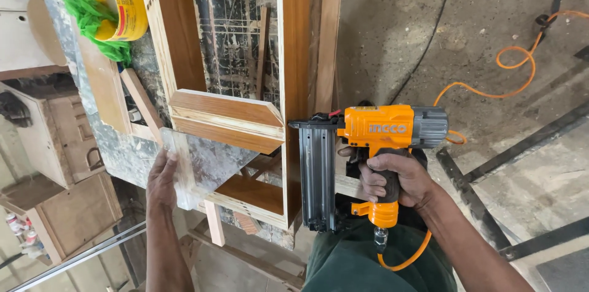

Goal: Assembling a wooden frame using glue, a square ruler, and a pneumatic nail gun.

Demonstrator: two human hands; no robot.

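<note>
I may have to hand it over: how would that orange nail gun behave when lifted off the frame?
The nail gun looks rigid and probably heavy for its size, with a metal magazine. The right hand wraps its rubbery black grip, so slipping seems unlikely. The orange hose at its base would likely tug.

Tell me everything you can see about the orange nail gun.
The nail gun has an orange body with a grey cap at its right end, a long black magazine hanging from its nose, and a black grip with an orange base. It looks like plastic and metal. The right hand wraps the grip. Its nose presses against the outer edge of the wooden frame. A coiled orange hose plugs into the fitting below the grip.
</note>
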